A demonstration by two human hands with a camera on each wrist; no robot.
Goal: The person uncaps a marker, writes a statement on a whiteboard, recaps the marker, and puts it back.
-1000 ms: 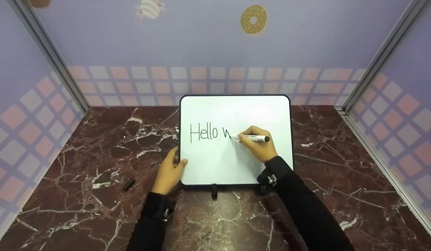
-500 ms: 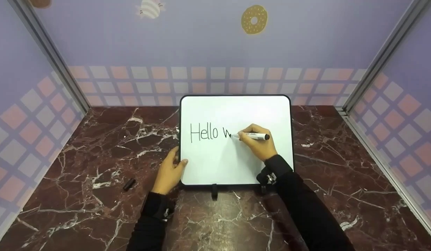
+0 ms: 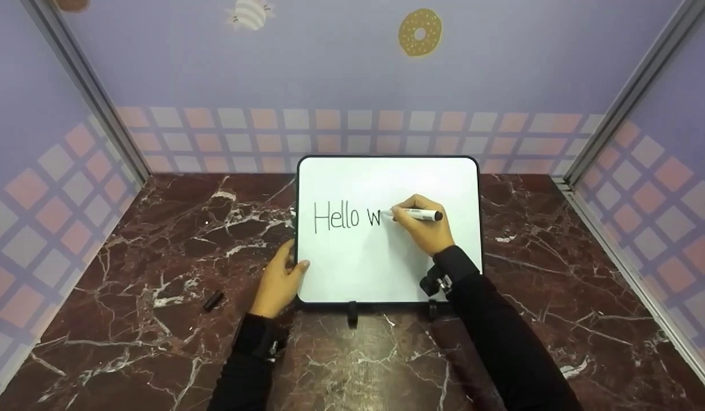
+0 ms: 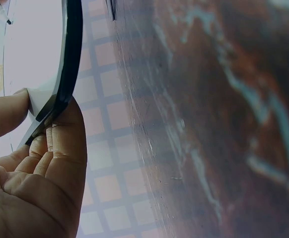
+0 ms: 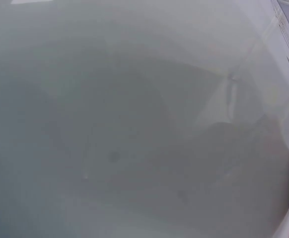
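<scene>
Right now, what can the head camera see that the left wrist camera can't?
Only the head view shows the writing "Hello w", the right hand gripping the marker, and the black marker cap on the marble table. Only the left wrist view shows the palm creases up close. Both show the left hand pinching the whiteboard at its edge.

Marker (image 3: 416, 214) tip hidden; right wrist view blurred.

Staged recording booth, marble-look tabletop (image 3: 158, 245), pastel checked wallpaper w/ donut sticker (image 3: 419, 32), metal corner frames
</scene>
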